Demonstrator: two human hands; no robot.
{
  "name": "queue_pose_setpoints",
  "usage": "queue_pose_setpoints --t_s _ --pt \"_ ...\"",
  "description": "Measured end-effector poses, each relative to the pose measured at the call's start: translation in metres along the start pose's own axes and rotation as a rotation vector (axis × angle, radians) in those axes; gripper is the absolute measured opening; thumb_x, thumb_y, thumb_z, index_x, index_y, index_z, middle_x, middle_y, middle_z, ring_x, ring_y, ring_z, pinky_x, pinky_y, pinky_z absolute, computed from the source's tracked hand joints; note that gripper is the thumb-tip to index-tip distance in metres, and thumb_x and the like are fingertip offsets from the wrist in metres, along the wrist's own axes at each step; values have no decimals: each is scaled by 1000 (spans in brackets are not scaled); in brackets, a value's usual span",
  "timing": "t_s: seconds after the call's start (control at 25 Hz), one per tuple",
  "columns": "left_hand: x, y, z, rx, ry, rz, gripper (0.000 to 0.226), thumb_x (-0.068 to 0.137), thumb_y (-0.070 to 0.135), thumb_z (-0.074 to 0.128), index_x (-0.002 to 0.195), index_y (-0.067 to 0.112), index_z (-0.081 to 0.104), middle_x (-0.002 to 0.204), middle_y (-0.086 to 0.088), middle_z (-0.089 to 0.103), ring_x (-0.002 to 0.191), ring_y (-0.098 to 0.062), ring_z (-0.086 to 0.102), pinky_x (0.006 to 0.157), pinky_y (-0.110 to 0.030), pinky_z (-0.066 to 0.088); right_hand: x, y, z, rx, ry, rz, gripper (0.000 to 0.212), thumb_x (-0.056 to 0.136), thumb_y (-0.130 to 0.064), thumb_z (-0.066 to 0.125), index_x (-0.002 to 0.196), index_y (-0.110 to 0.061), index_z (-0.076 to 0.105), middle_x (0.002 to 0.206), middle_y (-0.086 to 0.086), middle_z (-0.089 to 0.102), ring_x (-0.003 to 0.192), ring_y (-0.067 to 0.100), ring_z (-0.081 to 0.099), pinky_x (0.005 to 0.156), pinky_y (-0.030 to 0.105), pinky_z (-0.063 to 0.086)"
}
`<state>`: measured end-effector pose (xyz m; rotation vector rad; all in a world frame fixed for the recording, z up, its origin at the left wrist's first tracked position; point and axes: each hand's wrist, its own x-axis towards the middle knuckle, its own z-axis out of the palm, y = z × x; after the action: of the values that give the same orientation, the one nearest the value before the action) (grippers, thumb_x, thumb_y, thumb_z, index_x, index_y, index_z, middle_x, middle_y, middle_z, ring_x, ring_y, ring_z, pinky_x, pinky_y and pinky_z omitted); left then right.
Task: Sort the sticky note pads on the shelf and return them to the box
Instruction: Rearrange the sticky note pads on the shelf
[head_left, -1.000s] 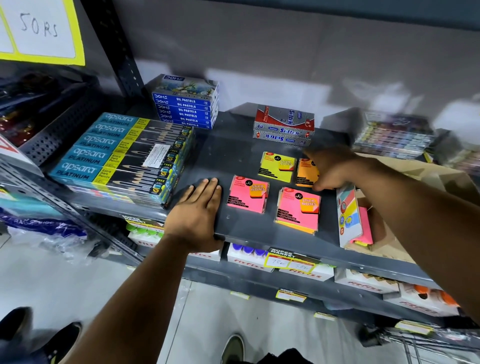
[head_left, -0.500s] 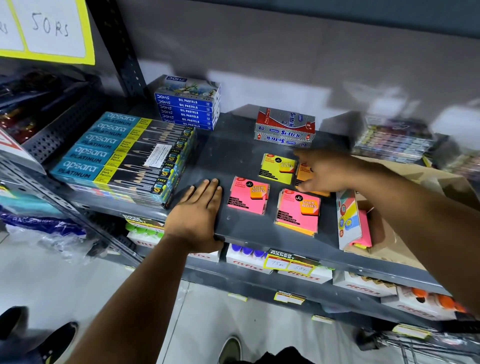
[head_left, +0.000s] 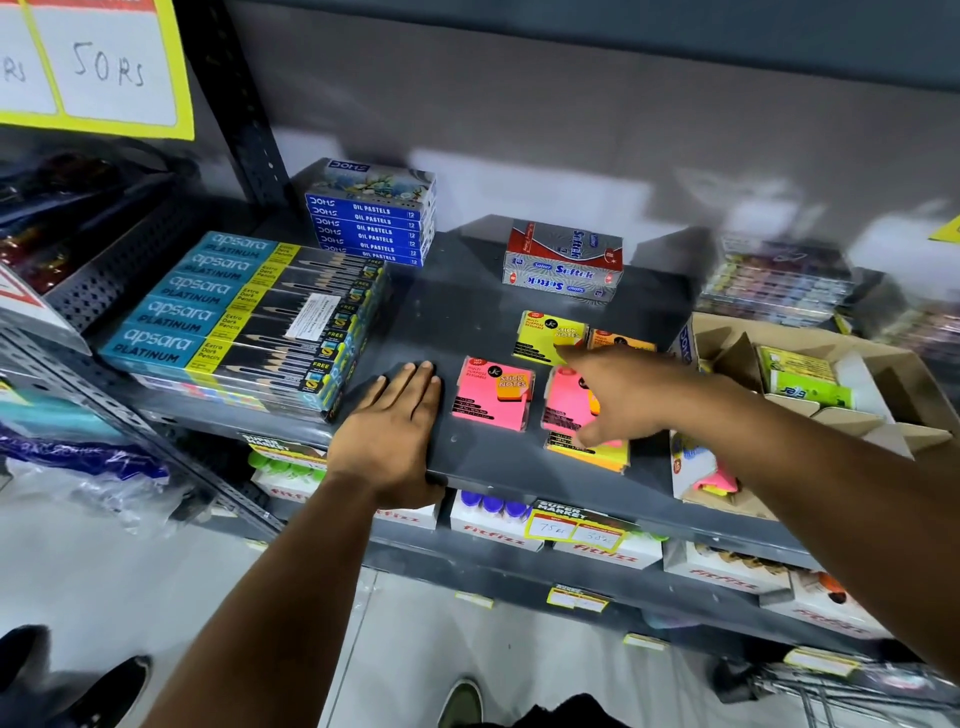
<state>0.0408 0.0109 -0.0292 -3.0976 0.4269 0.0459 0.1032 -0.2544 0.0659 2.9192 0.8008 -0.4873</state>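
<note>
The left hand (head_left: 397, 415) was laid flat and open on the front edge of the grey shelf (head_left: 457, 322), with nothing held in it. Just beside its fingers, a pink sticky note pad (head_left: 491, 395) was seen lying flat. The right hand (head_left: 621, 397) was stretched out above a second pink pad (head_left: 563, 410), which was stacked on an orange and yellow pad (head_left: 589, 454). Its fingers were spread loosely, and it could not be told whether the pad was touched or gripped. Behind that hand, a yellow pad (head_left: 543, 338) and an orange pad (head_left: 621, 342) were placed side by side. The cardboard box (head_left: 810, 338) was set at the right end of the shelf, with more bright pads (head_left: 719, 480) tucked at its front.
</note>
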Motion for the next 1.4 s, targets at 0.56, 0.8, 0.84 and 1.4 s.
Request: queue_pose_setpoints --t_s 0.56,0.8,0.84,1.4 --pt "-2 -2 1 -22 33 3 120 54 68 56 149 8 14 160 -10 10 147 -23 6 119 -40 4 65 -69 7 18 98 -39 108 63 -48 82 144 -10 22 130 12 56 104 29 58 75 37 55" --pt "-3 -2 2 -20 41 7 119 53 66 60 148 8 17 160 -11 13 147 -25 8 119 -41 7 44 -49 -9 49 69 -33 116 57 -55 84 145 -14 19 114 7 63 89 26 62 64 32 48" --pt "-3 -3 3 -17 44 8 119 53 66 61 148 8 17 160 -11 13 147 -24 8 119 -41 6 36 -40 -13 23 68 -19 113 55 -56 84 141 -14 25 99 3 64 83 25 59 60 32 46" --pt "-1 0 2 25 21 -3 122 56 70 59 148 7 10 161 -11 5 147 -22 1 119 -39 2 -4 -3 10 -68 -77 92 111 61 -49 84 147 -16 21 131 9 56 113 32 54 81 40 52"
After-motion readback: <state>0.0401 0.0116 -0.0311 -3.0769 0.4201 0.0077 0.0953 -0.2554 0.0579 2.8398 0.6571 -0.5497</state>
